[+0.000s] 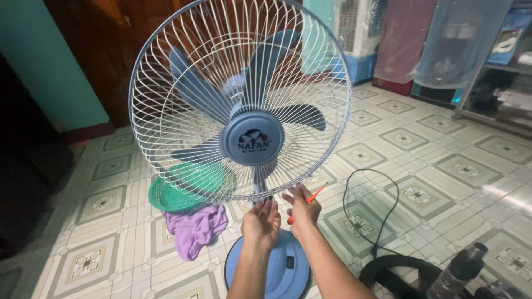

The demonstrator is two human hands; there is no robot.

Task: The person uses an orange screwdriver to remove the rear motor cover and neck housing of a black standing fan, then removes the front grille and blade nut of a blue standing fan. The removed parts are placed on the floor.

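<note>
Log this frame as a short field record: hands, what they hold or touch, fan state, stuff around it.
left hand: at the bottom rim of the fan guard, fingers up against the wires
right hand: holds an orange screwdriver, also at the guard's bottom edge
fan: upright pedestal type, blue blades, white wire guard on, blue hub cap
base: round, blue, on the tiled floor
cord: black, looped on the floor to the right
basket: green, behind the guard
cloth: purple, under the basket

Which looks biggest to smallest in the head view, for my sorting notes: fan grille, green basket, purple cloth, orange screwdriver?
1. Fan grille
2. Green basket, partly behind the grille
3. Purple cloth, close to the basket, unsure
4. Orange screwdriver
</note>
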